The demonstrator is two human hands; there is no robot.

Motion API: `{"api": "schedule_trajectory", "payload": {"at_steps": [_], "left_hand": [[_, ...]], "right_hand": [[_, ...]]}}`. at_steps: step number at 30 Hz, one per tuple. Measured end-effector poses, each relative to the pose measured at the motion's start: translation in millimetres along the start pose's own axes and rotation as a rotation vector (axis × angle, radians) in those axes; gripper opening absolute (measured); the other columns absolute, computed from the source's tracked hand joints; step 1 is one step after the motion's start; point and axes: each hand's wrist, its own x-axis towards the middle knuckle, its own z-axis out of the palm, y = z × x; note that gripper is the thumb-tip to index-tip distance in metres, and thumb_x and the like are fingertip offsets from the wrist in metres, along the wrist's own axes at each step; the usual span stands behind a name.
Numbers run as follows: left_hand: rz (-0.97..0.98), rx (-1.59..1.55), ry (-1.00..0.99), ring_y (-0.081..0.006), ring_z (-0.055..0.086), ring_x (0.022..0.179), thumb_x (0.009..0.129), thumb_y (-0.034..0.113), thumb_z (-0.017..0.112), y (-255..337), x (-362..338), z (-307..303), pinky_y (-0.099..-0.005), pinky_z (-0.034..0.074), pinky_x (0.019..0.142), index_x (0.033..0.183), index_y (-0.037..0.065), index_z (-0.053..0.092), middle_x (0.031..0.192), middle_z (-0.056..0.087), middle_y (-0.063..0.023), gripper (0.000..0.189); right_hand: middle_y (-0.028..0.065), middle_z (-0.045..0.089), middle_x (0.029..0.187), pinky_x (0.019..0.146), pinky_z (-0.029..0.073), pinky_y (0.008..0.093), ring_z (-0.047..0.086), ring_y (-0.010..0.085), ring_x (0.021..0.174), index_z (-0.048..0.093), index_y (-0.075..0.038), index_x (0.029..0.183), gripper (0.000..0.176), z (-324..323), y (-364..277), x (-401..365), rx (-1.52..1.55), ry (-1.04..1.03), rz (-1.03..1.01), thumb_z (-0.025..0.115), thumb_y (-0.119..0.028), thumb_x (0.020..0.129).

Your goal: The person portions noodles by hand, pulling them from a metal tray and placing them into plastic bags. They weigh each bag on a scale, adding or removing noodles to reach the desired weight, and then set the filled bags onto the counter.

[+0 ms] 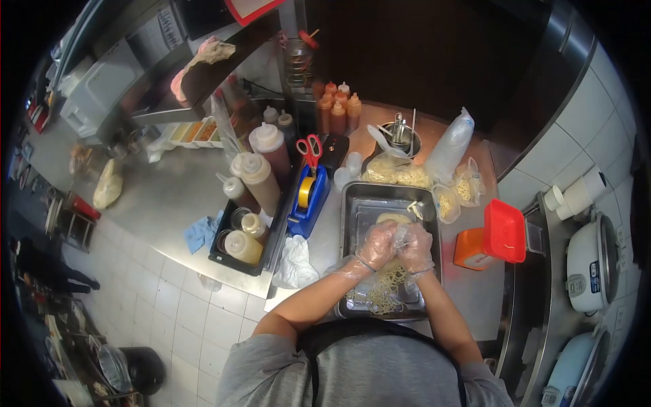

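Observation:
My left hand (378, 245) and my right hand (415, 249), both in clear plastic gloves, meet over a deep metal tray (347, 224). Their fingers are curled together at the same spot, and what they grip between them is hidden by the fingers and shiny plastic. Loose noodles (380, 293) lie in the near part of the tray, just below the hands. A pale, rounded thing (393, 219) shows behind my fingertips. A small whitish scrap (415, 209) rests near the tray's far right corner.
Bagged noodles (413, 177) and a large clear plastic bag (450, 146) stand behind the tray. An orange container with a red lid (504, 230) is at right. To the left are a blue tape dispenser (308, 203), red-handled scissors (310, 148) and squeeze bottles (258, 178).

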Motion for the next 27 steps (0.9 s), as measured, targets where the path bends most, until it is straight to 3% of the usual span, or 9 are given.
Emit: {"api": "schedule_trajectory", "payload": {"at_steps": [4,7,10,14,16,18,21,24,27], "left_hand": [[-0.004,-0.002,0.029,-0.0318,0.067,0.086,0.082,0.003,0.063,-7,-7,6,-0.0370,0.052,0.079,0.098,0.003,0.068,0.092,0.068,-0.0161,0.016],[-0.179,-0.206,-0.017,-0.0225,0.067,0.086,0.089,0.008,0.064,-13,-17,-3,-0.0337,0.052,0.080,0.097,0.003,0.070,0.091,0.070,-0.0120,0.012],[-0.376,-0.314,-0.077,-0.0162,0.065,0.083,0.093,0.015,0.063,-9,-22,-14,-0.0318,0.051,0.078,0.095,0.003,0.071,0.090,0.070,-0.0084,0.015],[-0.380,-0.108,-0.232,-0.0150,0.061,0.078,0.095,0.021,0.061,12,-18,-28,-0.0324,0.051,0.073,0.090,0.001,0.069,0.084,0.068,-0.0058,0.022],[-0.470,-0.404,-0.147,-0.0164,0.062,0.076,0.095,0.022,0.061,-10,-41,-12,-0.0330,0.051,0.073,0.087,0.002,0.069,0.080,0.067,-0.0061,0.023],[-0.539,-0.376,-0.189,-0.0202,0.065,0.075,0.095,0.022,0.060,23,-35,-28,-0.0337,0.051,0.072,0.087,0.003,0.069,0.077,0.067,-0.0091,0.023],[-0.457,-0.046,-0.312,-0.0216,0.066,0.076,0.094,0.020,0.061,38,-39,-40,-0.0334,0.052,0.073,0.088,0.002,0.069,0.081,0.069,-0.0106,0.021],[-0.368,-0.032,-0.271,-0.0245,0.067,0.077,0.094,0.020,0.062,35,-55,-40,-0.0347,0.051,0.071,0.089,0.001,0.069,0.086,0.070,-0.0137,0.021],[-0.328,-0.010,-0.316,-0.0358,0.065,0.078,0.091,0.026,0.065,53,-49,-47,-0.0379,0.050,0.071,0.093,0.004,0.070,0.083,0.068,-0.0187,0.022]], "right_hand": [[0.0127,0.059,0.075,0.062,0.047,0.0440,0.059,0.0348,0.071,0.061,-0.007,0.077,0.020,31,40,-6,0.096,0.067,0.149,0.074,-0.020,0.069],[0.0126,0.057,0.073,0.061,0.046,0.0425,0.057,0.0342,0.068,0.056,-0.007,0.074,0.024,35,35,-3,0.022,-0.049,0.209,0.075,-0.020,0.070],[0.0118,0.054,0.069,0.059,0.044,0.0406,0.054,0.0310,0.064,0.052,-0.006,0.075,0.027,33,26,0,0.026,0.031,0.387,0.075,-0.020,0.074],[0.0096,0.050,0.069,0.060,0.043,0.0387,0.050,0.0249,0.062,0.052,-0.006,0.084,0.027,31,31,-3,0.008,0.034,0.559,0.075,-0.017,0.074],[0.0099,0.051,0.070,0.061,0.043,0.0385,0.050,0.0254,0.062,0.054,-0.006,0.086,0.028,33,44,-11,0.035,0.045,0.599,0.076,-0.016,0.073],[0.0126,0.054,0.077,0.066,0.046,0.0393,0.054,0.0289,0.068,0.056,-0.004,0.093,0.030,25,43,-9,0.025,-0.015,0.640,0.076,-0.015,0.073],[0.0161,0.058,0.086,0.071,0.048,0.0405,0.059,0.0336,0.077,0.056,-0.003,0.097,0.033,15,37,-8,-0.019,-0.053,0.556,0.075,-0.015,0.074],[0.0193,0.061,0.096,0.076,0.048,0.0415,0.061,0.0369,0.087,0.055,-0.002,0.100,0.034,16,35,-13,-0.094,-0.067,0.471,0.074,-0.015,0.075],[0.0200,0.062,0.092,0.075,0.048,0.0441,0.062,0.0389,0.086,0.056,-0.004,0.098,0.029,20,44,-21,-0.066,-0.011,0.429,0.073,-0.015,0.077]]}}
